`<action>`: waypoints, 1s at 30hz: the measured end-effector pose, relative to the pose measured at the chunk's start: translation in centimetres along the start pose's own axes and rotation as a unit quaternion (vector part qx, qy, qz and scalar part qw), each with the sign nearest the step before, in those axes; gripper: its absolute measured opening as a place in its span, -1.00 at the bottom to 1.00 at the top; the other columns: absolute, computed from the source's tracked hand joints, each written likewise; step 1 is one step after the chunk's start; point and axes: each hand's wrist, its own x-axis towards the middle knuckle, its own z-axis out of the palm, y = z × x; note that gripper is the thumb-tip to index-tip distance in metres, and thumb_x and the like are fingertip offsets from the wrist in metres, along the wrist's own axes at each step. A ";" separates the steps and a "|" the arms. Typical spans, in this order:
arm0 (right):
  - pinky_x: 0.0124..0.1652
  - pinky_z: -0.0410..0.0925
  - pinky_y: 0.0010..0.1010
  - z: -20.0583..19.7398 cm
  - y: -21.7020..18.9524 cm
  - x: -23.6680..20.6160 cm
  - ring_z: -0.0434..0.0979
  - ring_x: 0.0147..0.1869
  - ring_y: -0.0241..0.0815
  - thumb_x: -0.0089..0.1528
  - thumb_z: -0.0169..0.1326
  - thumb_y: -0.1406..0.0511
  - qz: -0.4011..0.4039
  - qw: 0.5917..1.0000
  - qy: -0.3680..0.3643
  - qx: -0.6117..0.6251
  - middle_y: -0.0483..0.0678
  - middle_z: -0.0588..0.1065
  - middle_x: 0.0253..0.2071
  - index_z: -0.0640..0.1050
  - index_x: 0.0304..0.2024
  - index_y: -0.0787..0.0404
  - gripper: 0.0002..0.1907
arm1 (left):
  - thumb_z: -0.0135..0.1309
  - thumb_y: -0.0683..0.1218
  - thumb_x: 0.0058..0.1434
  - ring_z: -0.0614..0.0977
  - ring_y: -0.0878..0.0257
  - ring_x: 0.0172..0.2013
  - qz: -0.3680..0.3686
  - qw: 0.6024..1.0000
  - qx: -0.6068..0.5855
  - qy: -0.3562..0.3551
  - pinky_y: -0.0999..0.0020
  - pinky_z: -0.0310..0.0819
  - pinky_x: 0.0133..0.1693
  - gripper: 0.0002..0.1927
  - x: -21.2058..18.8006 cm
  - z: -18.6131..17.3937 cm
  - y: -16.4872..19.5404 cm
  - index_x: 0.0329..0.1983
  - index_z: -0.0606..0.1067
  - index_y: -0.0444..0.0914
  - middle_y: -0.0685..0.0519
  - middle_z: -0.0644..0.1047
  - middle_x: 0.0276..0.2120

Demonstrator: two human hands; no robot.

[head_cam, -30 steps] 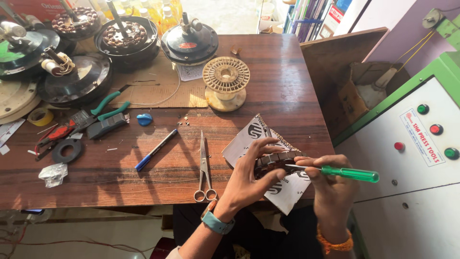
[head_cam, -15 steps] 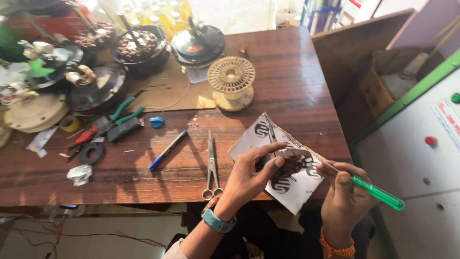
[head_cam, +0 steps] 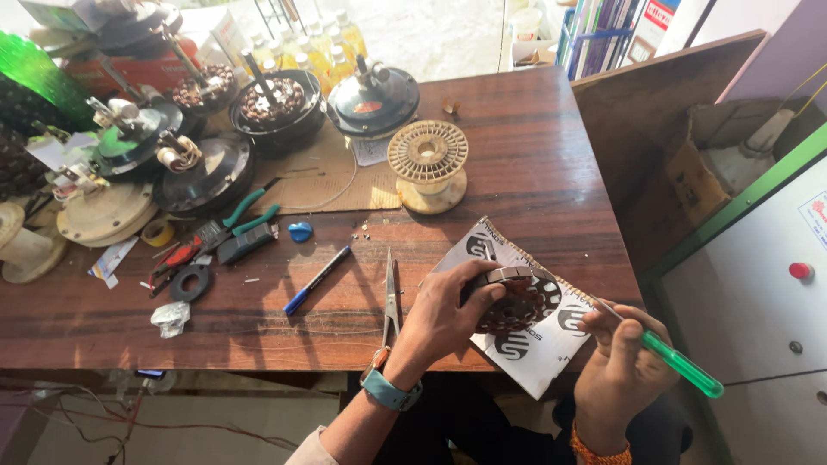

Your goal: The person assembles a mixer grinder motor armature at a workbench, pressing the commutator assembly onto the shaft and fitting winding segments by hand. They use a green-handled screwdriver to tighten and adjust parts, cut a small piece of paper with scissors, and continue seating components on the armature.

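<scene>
Wooden surface [head_cam: 534, 164], dark planks, crowded on the far left and bare in the middle. Grey cabinet [head_cam: 758, 284] with a red button stands to the right, close beside the surface edge.

Far left: a cluster of fan motor housings [head_cam: 202, 172], round, dark, some with copper windings showing. Near centre, an empty wire spool [head_cam: 428, 164] on a wooden disc, upright.

Printed card sheet [head_cam: 534, 344] lies at the near edge, overhanging it, under the work.

Left hand [head_cam: 448, 306] holds a wound stator [head_cam: 517, 301] over the card, tilted on edge toward the person; thumb and fingers wrap its rim, a firm closed grip. Right hand [head_cam: 624, 362] pinches a green-handled screwdriver [head_cam: 672, 357], grip closed on the handle, the thin shaft pointing at the stator's right edge. Whether the tip touches the winding cannot be told.

Scissors [head_cam: 392, 293] lie just left of the left hand, points away. Blue pen [head_cam: 317, 280] lies diagonal further left. Green-handled pliers [head_cam: 245, 215] near the housings, small blue cap [head_cam: 300, 231] beside them.

Judgement on doing the step well: keep the stator braced against the card so it cannot roll; work the shaft along slots at a shallow angle, light pressure, since a slip could nick the wire enamel. Left fingers are best kept clear of the tip's line.
</scene>
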 end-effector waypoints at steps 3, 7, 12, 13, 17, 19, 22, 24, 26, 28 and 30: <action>-0.10 0.58 -0.32 -0.1 -0.4 0.0 0.65 -0.15 -0.13 0.51 0.09 0.32 -0.014 1.000 -0.005 -0.001 0.16 0.57 -0.16 0.52 -0.05 0.41 -0.80 | 0.25 -0.03 0.23 0.72 0.21 -0.35 0.044 0.998 0.042 -0.001 0.36 0.57 -0.29 -0.63 0.3 -0.1 0.3 0.04 0.58 -0.31 -0.07 0.69 -0.35; -0.10 0.56 -0.35 -0.5 -0.8 -0.2 0.65 -0.14 -0.13 0.47 0.14 0.39 -0.002 1.000 -0.025 0.002 0.21 0.58 -0.13 0.52 -0.02 0.41 -0.85 | 0.23 0.03 0.19 0.69 0.26 -0.42 0.016 0.998 -0.021 -0.063 0.36 0.58 -0.35 -0.59 -0.6 0.9 1.0 0.03 0.60 -0.30 -0.04 0.69 -0.37; -0.09 0.57 -0.35 -0.8 -1.2 -0.3 0.65 -0.16 -0.13 0.42 0.18 0.42 -0.026 0.998 -0.064 -0.013 0.23 0.59 -0.12 0.53 -0.02 0.42 -0.84 | 0.19 0.08 0.22 0.59 0.27 -0.46 0.004 0.999 0.024 -0.030 0.30 0.48 -0.40 -0.54 -0.9 1.8 1.5 0.11 0.60 -0.24 -0.04 0.66 -0.38; -0.11 0.58 -0.35 -0.8 -1.2 -0.2 0.66 -0.17 -0.12 0.40 0.19 0.41 -0.032 0.997 -0.064 -0.018 0.23 0.59 -0.13 0.53 -0.01 0.41 -0.83 | 0.17 0.06 0.24 0.61 0.29 -0.43 0.013 1.000 -0.001 -0.018 0.33 0.51 -0.37 -0.55 -0.9 1.8 1.5 0.13 0.59 -0.24 -0.04 0.66 -0.36; -0.12 0.58 -0.39 0.0 -1.0 0.4 0.67 -0.15 -0.11 0.38 0.22 0.38 -0.072 0.994 -0.079 -0.017 0.24 0.59 -0.11 0.55 -0.07 0.41 -0.82 | 0.12 0.01 0.27 0.66 0.33 -0.35 0.000 0.997 -0.075 -0.007 0.36 0.58 -0.29 -0.57 -0.8 1.3 1.3 0.16 0.57 -0.25 -0.05 0.67 -0.34; -0.12 0.58 -0.41 0.5 -0.8 0.5 0.68 -0.15 -0.12 0.37 0.25 0.37 -0.092 0.992 -0.083 -0.013 0.24 0.60 -0.12 0.55 -0.12 0.40 -0.82 | 0.13 0.01 0.26 0.67 0.32 -0.35 -0.026 0.997 -0.076 -0.015 0.36 0.59 -0.28 -0.57 -0.8 1.3 1.2 0.16 0.57 -0.23 -0.05 0.68 -0.33; -0.15 0.58 -0.44 1.8 -0.2 0.7 0.68 -0.18 -0.14 0.36 0.25 0.37 -0.101 0.992 -0.068 -0.016 0.22 0.60 -0.16 0.54 -0.14 0.38 -0.82 | 0.13 0.04 0.25 0.69 0.30 -0.33 -0.029 0.998 -0.054 -0.016 0.35 0.60 -0.27 -0.55 -0.8 1.4 0.9 0.17 0.56 -0.22 -0.05 0.68 -0.29; -0.14 0.58 -0.44 2.3 -0.1 0.6 0.68 -0.18 -0.15 0.37 0.24 0.38 -0.088 0.995 -0.049 -0.018 0.22 0.59 -0.14 0.53 -0.11 0.37 -0.83 | 0.14 0.06 0.27 0.68 0.28 -0.29 0.003 0.998 -0.054 -0.011 0.33 0.59 -0.24 -0.54 -1.0 1.6 0.7 0.18 0.56 -0.22 -0.06 0.67 -0.23; -0.14 0.58 -0.45 2.7 -0.3 0.6 0.67 -0.18 -0.17 0.39 0.22 0.39 -0.064 0.996 -0.039 -0.037 0.21 0.59 -0.15 0.52 -0.09 0.36 -0.85 | 0.15 0.04 0.28 0.64 0.20 -0.28 0.029 0.999 -0.020 0.004 0.25 0.55 -0.20 -0.53 -1.2 1.7 0.6 0.21 0.57 -0.23 -0.11 0.66 -0.26; -0.14 0.57 -0.46 2.9 -0.4 0.7 0.67 -0.18 -0.18 0.40 0.21 0.39 -0.043 0.998 -0.030 -0.044 0.20 0.59 -0.15 0.51 -0.08 0.36 -0.85 | 0.15 0.03 0.29 0.63 0.15 -0.22 0.058 0.998 -0.021 0.013 0.22 0.53 -0.12 -0.51 -1.3 2.0 0.5 0.25 0.54 -0.24 -0.10 0.67 -0.21; -0.13 0.55 -0.47 2.9 -0.6 0.7 0.66 -0.16 -0.18 0.39 0.21 0.38 -0.024 0.999 -0.021 -0.038 0.20 0.59 -0.15 0.52 -0.06 0.37 -0.83 | 0.13 0.01 0.31 0.67 0.16 -0.11 0.090 0.994 -0.058 0.017 0.22 0.54 0.00 -0.48 -1.2 2.4 0.6 0.30 0.47 -0.25 -0.05 0.69 -0.07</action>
